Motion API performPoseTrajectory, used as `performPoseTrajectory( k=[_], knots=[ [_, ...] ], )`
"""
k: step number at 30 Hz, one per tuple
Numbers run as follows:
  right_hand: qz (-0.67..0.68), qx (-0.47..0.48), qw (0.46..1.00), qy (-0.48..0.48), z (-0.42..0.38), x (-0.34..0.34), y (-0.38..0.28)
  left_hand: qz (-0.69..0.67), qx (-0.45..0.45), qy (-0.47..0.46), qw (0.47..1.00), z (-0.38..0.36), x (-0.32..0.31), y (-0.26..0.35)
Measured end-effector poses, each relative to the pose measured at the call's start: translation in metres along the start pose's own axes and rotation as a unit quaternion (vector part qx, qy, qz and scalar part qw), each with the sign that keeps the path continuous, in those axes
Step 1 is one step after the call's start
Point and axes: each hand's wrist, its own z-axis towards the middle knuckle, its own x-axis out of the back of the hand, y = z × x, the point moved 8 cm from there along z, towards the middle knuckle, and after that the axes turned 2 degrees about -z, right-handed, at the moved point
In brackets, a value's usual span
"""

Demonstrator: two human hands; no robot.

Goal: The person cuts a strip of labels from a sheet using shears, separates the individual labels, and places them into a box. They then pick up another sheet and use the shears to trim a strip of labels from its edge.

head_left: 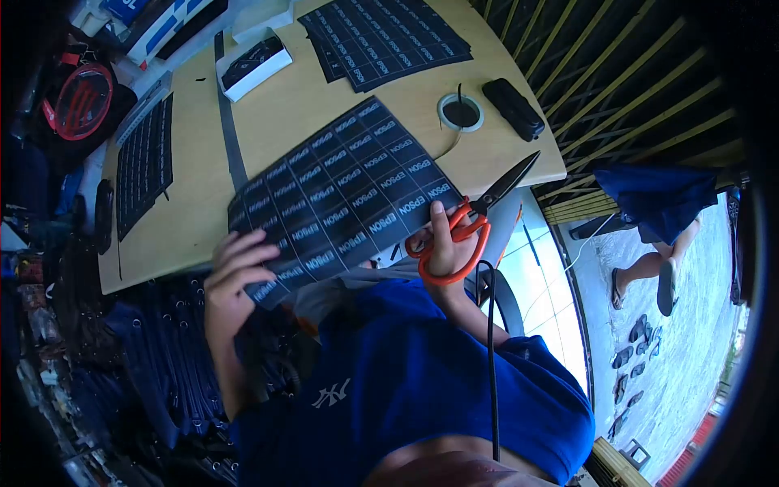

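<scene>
A black sheet printed with a grid of EPSON labels (345, 191) is held up at a tilt over the near edge of the table. My left hand (235, 276) grips its lower left corner, fingers lying over the printed side. At the sheet's right corner, the thumb of my right hand (445, 243) presses on the edge. That same hand has orange-handled scissors (480, 217) looped around its fingers. The dark blades point up and right, away from the sheet, and look closed or nearly so.
On the wooden table (182, 235) lie more EPSON sheets (389, 40), a narrow stack of printed strips (146, 166), an open white box (254, 65), a tape roll (460, 112) and a black case (513, 108). A folding gate (625, 81) borders the right. Beyond it, a person's legs (641, 276) show.
</scene>
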Motion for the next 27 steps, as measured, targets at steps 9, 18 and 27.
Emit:
performPoseTrajectory(
  k=[9, 18, 27],
  knots=[
    [0.034, -0.070, 0.994, -0.077, -0.008, -0.020, 0.010, -0.252, 0.215, 0.056, 0.942, -0.045, 0.001, 0.005],
    [-0.108, -0.109, 0.955, -0.256, -0.018, -0.025, 0.020, -0.670, 0.282, 0.033, 0.686, -0.005, -0.198, 0.001],
    [-0.330, -0.093, 0.876, -0.338, -0.010, -0.019, -0.007, -0.597, 0.403, 0.138, 0.680, 0.007, -0.206, -0.004]
  ],
)
